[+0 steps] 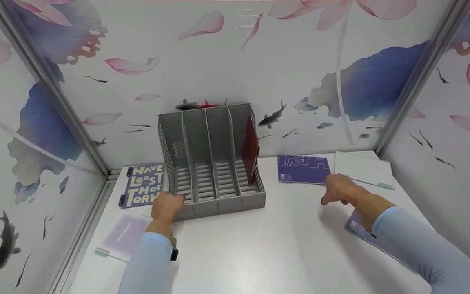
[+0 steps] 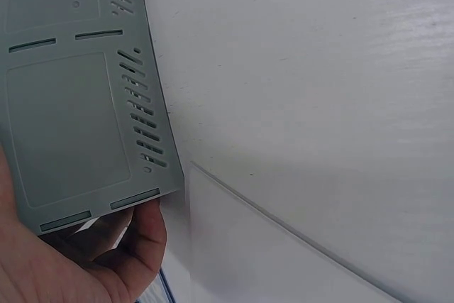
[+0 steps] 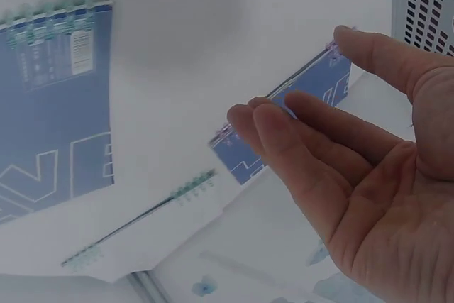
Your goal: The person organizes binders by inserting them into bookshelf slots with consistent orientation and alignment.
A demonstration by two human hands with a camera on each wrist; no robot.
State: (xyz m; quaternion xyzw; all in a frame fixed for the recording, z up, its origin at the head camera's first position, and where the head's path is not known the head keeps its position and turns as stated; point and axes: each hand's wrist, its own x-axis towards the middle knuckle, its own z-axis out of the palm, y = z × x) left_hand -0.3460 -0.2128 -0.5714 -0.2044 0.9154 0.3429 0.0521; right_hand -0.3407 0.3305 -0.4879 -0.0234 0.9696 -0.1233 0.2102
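A grey file organizer [image 1: 230,205] with upright dividers stands at the back of the table. My left hand [image 1: 167,208] grips its front left corner; in the left wrist view the fingers [image 2: 147,243] curl round the edge of the organizer's grey panel [image 2: 67,125]. Inside the rightmost compartment a red, thin book-like item [image 1: 250,149] leans against the side wall. My right hand [image 1: 341,189] hovers over the table by the near right corner of a purple spiral notebook [image 1: 302,170]. Its fingers [image 3: 323,175] are loosely bent, with thumb apart and nothing between them.
A white spiral notebook [image 1: 363,166] lies at the back right, and another purple notebook [image 1: 356,226] lies partly under my right forearm. Left of the organizer are a lettered purple notebook [image 1: 143,183] and a lilac one [image 1: 124,234]. Patterned walls [image 1: 218,61] enclose the table.
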